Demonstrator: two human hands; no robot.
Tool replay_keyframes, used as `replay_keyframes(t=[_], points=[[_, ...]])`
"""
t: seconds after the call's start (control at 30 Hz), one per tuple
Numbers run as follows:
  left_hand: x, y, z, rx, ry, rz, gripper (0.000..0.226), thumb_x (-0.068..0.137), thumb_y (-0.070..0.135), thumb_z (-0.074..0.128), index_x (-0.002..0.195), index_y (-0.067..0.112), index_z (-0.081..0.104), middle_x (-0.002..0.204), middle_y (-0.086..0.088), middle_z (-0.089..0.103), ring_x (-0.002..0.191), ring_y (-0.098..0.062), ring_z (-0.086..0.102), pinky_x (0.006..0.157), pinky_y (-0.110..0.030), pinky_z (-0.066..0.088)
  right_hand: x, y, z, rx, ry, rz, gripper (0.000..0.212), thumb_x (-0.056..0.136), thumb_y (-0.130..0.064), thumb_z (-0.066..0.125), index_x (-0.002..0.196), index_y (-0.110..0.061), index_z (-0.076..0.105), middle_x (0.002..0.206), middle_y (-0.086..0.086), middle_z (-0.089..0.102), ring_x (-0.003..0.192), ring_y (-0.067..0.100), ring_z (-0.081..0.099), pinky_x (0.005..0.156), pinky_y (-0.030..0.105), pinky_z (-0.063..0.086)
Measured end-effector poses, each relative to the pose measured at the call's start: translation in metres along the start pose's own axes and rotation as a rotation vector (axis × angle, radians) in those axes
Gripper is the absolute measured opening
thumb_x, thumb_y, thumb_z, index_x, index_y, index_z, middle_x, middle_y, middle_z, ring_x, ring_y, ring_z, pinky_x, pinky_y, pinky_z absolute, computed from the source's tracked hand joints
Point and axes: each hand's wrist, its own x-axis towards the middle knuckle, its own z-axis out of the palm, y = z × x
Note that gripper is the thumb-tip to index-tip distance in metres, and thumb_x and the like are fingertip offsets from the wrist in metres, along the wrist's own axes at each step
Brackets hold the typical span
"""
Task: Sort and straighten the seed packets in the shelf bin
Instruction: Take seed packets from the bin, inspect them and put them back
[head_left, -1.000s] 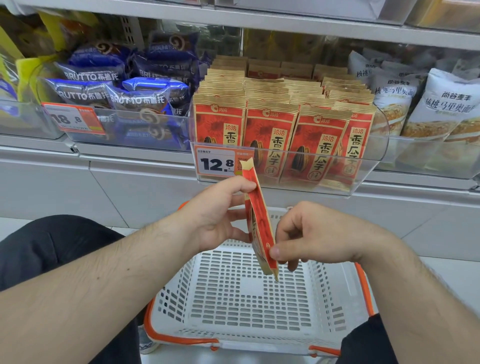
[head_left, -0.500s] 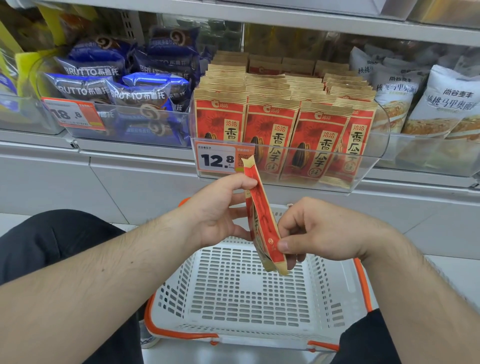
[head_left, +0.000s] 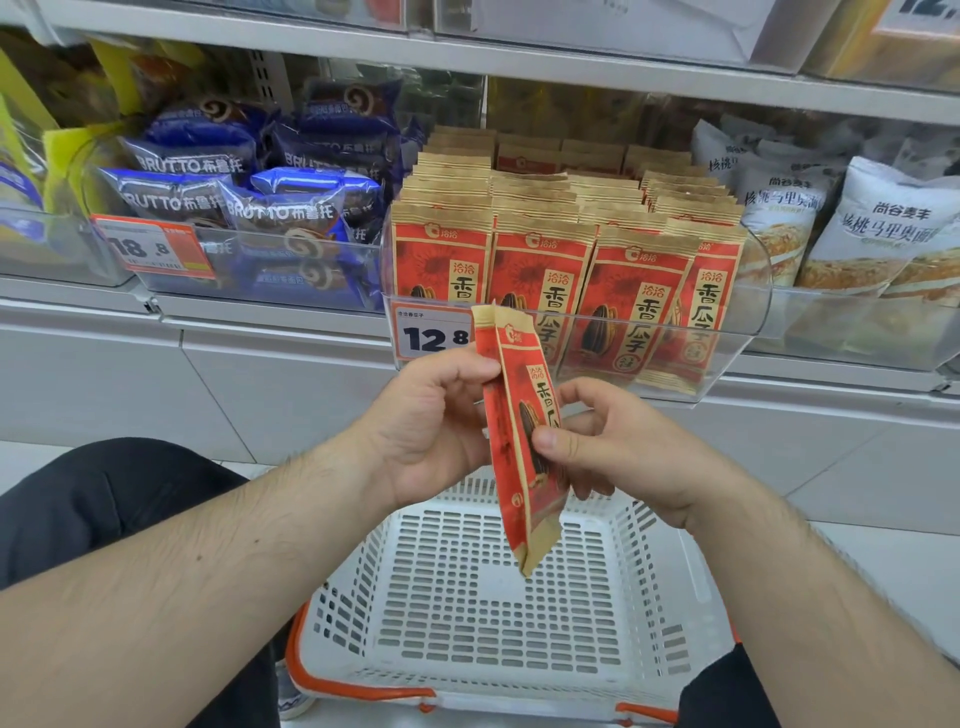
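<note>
Now packet (head_left: 524, 441) turned since a second ago: was edge-on to camera, printed red face now angled into view, top tilted left. Left hand (head_left: 436, 426) pinches upper edge, thumb and fingers pressed on it; right hand (head_left: 623, 447) pinches middle, thumb across print. Packet held in air above white basket (head_left: 467, 613), just below front edge of shelf bin (head_left: 748, 332). Rows in bin stand upright, front faces outward. Judgement: face orientation being checked, so return to a front row likely comes next.
</note>
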Motion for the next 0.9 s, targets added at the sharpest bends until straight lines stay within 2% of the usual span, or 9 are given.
replay_keyframes(t=[0.13, 0.23, 0.3, 0.37, 0.47, 0.6, 0.77, 0.83, 0.9], points=[[-0.001, 0.001, 0.003, -0.028, 0.034, -0.032, 0.042, 0.076, 0.024, 0.057, 0.11, 0.002, 0.065, 0.101, -0.023, 0.068, 0.089, -0.034, 0.069, 0.079, -0.048, 0.06, 0.004, 0.003, 0.007, 0.061, 0.071, -0.023, 0.054, 0.068, -0.035, 0.076, 0.113, -0.009, 0.06, 0.064, 0.001, 0.07, 0.048, 0.012, 0.054, 0.045, 0.02, 0.04], [0.0, 0.0, 0.005, 0.044, 0.091, -0.057, 0.041, 0.094, 0.032, 0.051, 0.119, 0.004, 0.067, 0.112, -0.024, 0.071, 0.093, -0.034, 0.072, 0.075, -0.048, 0.062, 0.008, 0.006, 0.019, 0.095, 0.18, -0.052, 0.03, 0.076, -0.022, 0.082, 0.1, -0.011, 0.069, 0.073, 0.0, 0.073, 0.054, 0.008, 0.062, 0.046, 0.02, 0.045], [0.001, 0.001, 0.004, 0.104, 0.13, -0.018, 0.037, 0.097, 0.037, 0.049, 0.11, 0.01, 0.071, 0.102, -0.017, 0.076, 0.087, -0.028, 0.075, 0.067, -0.04, 0.062, 0.011, 0.007, 0.024, 0.083, 0.274, -0.06, 0.023, 0.076, -0.022, 0.085, 0.094, -0.018, 0.071, 0.076, -0.003, 0.075, 0.058, 0.004, 0.065, 0.05, 0.019, 0.046], [0.002, 0.003, 0.004, 0.165, 0.142, 0.046, 0.04, 0.091, 0.042, 0.054, 0.11, 0.011, 0.071, 0.102, -0.015, 0.076, 0.089, -0.027, 0.075, 0.067, -0.036, 0.061, 0.014, 0.008, 0.027, 0.056, 0.365, -0.09, 0.023, 0.074, -0.023, 0.086, 0.091, -0.024, 0.069, 0.074, -0.008, 0.074, 0.058, 0.001, 0.064, 0.053, 0.019, 0.046], [0.003, 0.005, 0.005, 0.201, 0.156, 0.149, 0.035, 0.096, 0.035, 0.051, 0.11, 0.009, 0.07, 0.103, -0.015, 0.076, 0.088, -0.027, 0.075, 0.065, -0.034, 0.06, 0.014, 0.006, 0.026, 0.01, 0.452, -0.136, 0.023, 0.075, -0.024, 0.086, 0.089, -0.027, 0.067, 0.075, -0.01, 0.074, 0.056, -0.001, 0.062, 0.054, 0.021, 0.046], [0.004, 0.009, 0.006, 0.295, 0.252, 0.226, 0.035, 0.106, 0.031, 0.043, 0.107, 0.01, 0.072, 0.101, -0.012, 0.077, 0.088, -0.025, 0.075, 0.065, -0.032, 0.06, 0.01, -0.005, 0.028, 0.053, 0.462, -0.125, 0.014, 0.086, -0.022, 0.076, 0.097, -0.019, 0.067, 0.084, 0.003, 0.075, 0.049, 0.004, 0.059, 0.047, 0.022, 0.046], [0.003, 0.027, 0.011, 0.316, 0.302, 0.254, 0.033, 0.107, 0.027, 0.046, 0.103, 0.007, 0.072, 0.094, -0.013, 0.077, 0.083, -0.028, 0.076, 0.062, -0.035, 0.061, 0.006, -0.025, 0.028, 0.074, 0.418, -0.107, 0.008, 0.092, -0.019, 0.07, 0.097, -0.015, 0.066, 0.08, 0.009, 0.072, 0.046, 0.011, 0.056, 0.046, 0.024, 0.044], [0.005, 0.035, 0.018, 0.368, 0.319, 0.247, 0.032, 0.106, 0.028, 0.048, 0.097, 0.011, 0.074, 0.091, -0.01, 0.078, 0.083, -0.027, 0.076, 0.066, -0.038, 0.062, 0.005, -0.033, 0.023, 0.094, 0.419, -0.09, 0.009, 0.091, -0.017, 0.07, 0.098, -0.012, 0.066, 0.08, 0.008, 0.072, 0.046, 0.01, 0.055, 0.047, 0.024, 0.044], [0.011, 0.047, 0.024, 0.525, 0.348, 0.26, 0.034, 0.104, 0.031, 0.052, 0.087, 0.014, 0.076, 0.085, -0.005, 0.078, 0.082, -0.025, 0.076, 0.072, -0.038, 0.061, 0.004, -0.041, 0.018, 0.107, 0.422, -0.07, 0.01, 0.091, -0.018, 0.07, 0.098, -0.012, 0.066, 0.081, 0.009, 0.072, 0.048, 0.012, 0.055, 0.051, 0.027, 0.046]])
